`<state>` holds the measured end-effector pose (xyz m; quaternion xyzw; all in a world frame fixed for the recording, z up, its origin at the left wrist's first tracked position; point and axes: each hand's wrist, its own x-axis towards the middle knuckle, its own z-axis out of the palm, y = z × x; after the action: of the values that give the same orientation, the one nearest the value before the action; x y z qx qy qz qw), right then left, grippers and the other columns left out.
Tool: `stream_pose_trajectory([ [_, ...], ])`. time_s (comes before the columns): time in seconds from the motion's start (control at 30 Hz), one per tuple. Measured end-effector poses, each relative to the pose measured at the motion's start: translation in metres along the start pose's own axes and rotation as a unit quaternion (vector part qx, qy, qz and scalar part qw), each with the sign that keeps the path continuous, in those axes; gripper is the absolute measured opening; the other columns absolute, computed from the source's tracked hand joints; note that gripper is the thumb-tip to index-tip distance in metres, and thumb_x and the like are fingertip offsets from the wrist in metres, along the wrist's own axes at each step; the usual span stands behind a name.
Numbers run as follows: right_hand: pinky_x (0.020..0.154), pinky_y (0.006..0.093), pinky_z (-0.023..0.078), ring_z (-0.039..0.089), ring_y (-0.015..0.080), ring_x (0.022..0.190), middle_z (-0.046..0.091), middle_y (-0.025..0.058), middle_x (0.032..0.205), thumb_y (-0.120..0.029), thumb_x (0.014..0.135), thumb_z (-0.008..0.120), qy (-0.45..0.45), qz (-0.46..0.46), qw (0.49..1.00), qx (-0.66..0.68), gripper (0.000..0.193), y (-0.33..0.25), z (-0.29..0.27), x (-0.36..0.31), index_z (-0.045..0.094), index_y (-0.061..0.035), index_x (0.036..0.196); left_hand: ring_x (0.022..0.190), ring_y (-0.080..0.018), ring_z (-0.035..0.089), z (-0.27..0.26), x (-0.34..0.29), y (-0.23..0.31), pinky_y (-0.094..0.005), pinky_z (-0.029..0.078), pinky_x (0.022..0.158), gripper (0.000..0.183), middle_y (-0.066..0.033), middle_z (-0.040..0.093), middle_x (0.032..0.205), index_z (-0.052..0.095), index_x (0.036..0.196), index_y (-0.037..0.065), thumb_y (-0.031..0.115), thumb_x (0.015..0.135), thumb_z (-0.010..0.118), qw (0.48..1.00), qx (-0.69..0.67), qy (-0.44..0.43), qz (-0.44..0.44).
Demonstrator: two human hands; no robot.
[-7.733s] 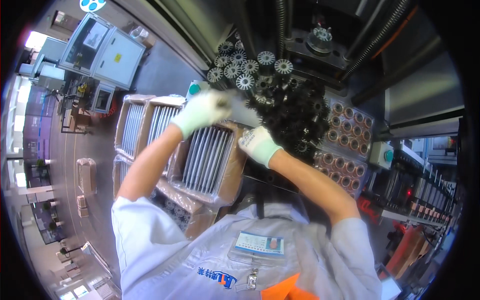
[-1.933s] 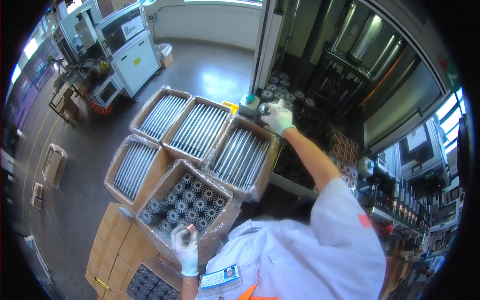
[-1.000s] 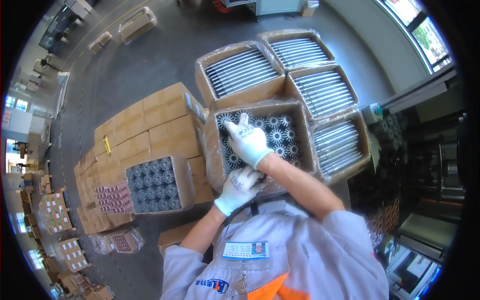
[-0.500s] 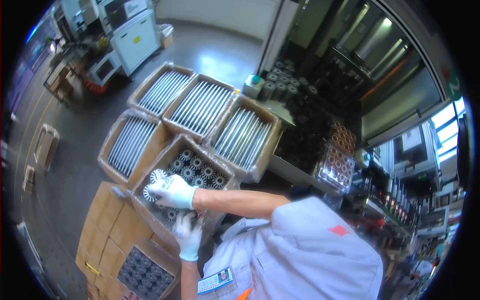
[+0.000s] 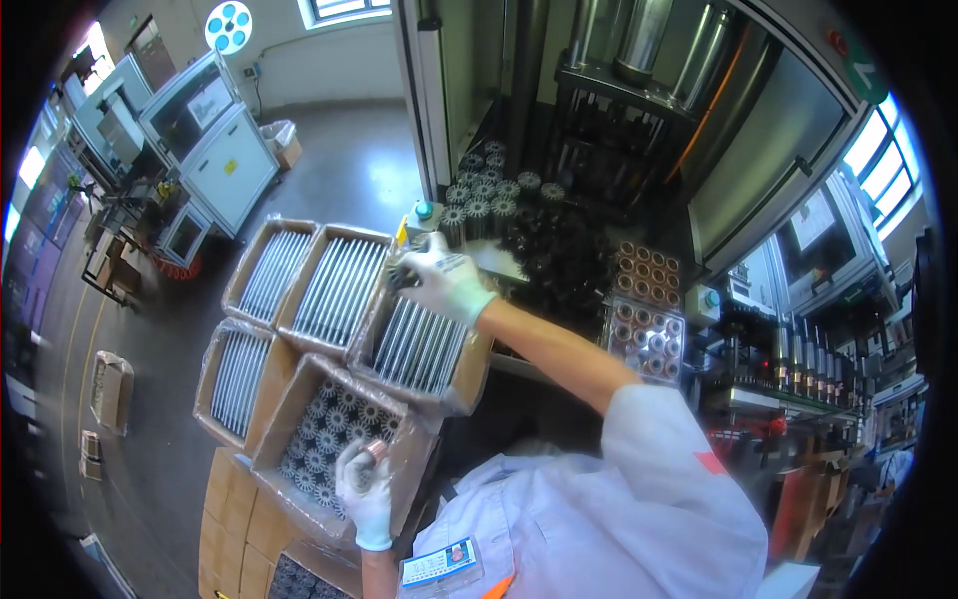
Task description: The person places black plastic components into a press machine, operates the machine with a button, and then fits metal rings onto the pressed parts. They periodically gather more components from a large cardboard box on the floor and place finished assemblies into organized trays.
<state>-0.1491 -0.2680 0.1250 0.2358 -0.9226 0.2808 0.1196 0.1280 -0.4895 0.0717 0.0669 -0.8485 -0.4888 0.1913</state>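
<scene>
My right hand [image 5: 446, 283], in a white glove, is raised over the far right box of metal shafts [image 5: 424, 349]. Its fingers close round a dark slotted metal core [image 5: 402, 275], partly hidden by the glove. Lower down, my left hand [image 5: 364, 494], gloved too, is over the near side of the carton of slotted cores [image 5: 324, 434]. Between its thumb and fingers sits a small copper-coloured ring-shaped part [image 5: 376, 449]. The cores in the carton stand in rows with their toothed ends up, inside a plastic liner.
Several boxes of shafts [image 5: 269, 275] surround the carton. Right of them, a machine bay holds standing cores [image 5: 489, 200] and a dark heap of parts [image 5: 559, 245]. Trays of copper-coloured rings [image 5: 647, 329] lie at its right edge. A green-topped button box [image 5: 424, 213] stands at the bay's corner.
My right hand has lifted out of the carton with a slotted core and swung far and right, over the shafts. My left hand stays near the carton, its copper-coloured part now showing. The view has tilted up.
</scene>
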Motion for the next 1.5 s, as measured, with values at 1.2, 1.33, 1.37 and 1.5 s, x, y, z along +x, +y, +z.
stream_pose_trajectory([
  [1.2, 0.115, 0.0406, 0.037, 0.047, 0.0380, 0.137, 0.044, 0.0285, 0.149, -0.030, 0.083, 0.079, 0.333, 0.346, 0.876, 0.038, 0.090, 0.314, -0.128, -0.030, 0.033, 0.0066, 0.151, 0.094, -0.0177, 0.071, 0.241, 0.184, 0.068, -0.0292, 0.056, 0.087, 0.017, -0.0090, 0.072, 0.100, 0.067, 0.107, -0.005, 0.002, 0.092, 0.072, 0.776, -0.354, -0.441, -0.279],
  [1.33, 0.116, 0.0410, 0.038, 0.043, 0.0387, 0.141, 0.040, 0.0271, 0.154, -0.039, 0.079, 0.082, 0.295, 0.391, 0.871, 0.049, 0.104, 0.335, -0.129, -0.002, 0.025, 0.0015, 0.157, 0.096, -0.0150, 0.070, 0.247, 0.188, 0.069, -0.0269, 0.055, 0.090, 0.024, -0.0107, 0.074, 0.106, 0.069, 0.115, -0.005, 0.009, 0.096, 0.070, 0.829, -0.280, -0.431, -0.220],
  [1.37, 0.112, 0.0410, 0.042, 0.049, 0.0355, 0.137, 0.048, 0.0267, 0.148, -0.039, 0.078, 0.084, 0.307, 0.394, 0.861, 0.096, 0.111, 0.344, -0.130, 0.003, 0.019, -0.0027, 0.160, 0.097, -0.0149, 0.069, 0.247, 0.187, 0.072, -0.0268, 0.054, 0.090, 0.023, -0.0101, 0.073, 0.108, 0.069, 0.114, -0.005, 0.010, 0.097, 0.069, 0.838, -0.267, -0.429, -0.206],
  [1.5, 0.095, 0.0424, 0.053, 0.060, 0.0361, 0.122, 0.061, 0.0229, 0.132, -0.034, 0.073, 0.087, 0.345, 0.353, 0.868, 0.051, 0.084, 0.390, -0.127, 0.016, 0.050, 0.0002, 0.140, 0.102, -0.0158, 0.067, 0.256, 0.184, 0.084, -0.0274, 0.052, 0.090, 0.019, -0.0104, 0.072, 0.112, 0.071, 0.109, -0.004, 0.009, 0.096, 0.069, 0.874, -0.234, -0.404, -0.131],
])
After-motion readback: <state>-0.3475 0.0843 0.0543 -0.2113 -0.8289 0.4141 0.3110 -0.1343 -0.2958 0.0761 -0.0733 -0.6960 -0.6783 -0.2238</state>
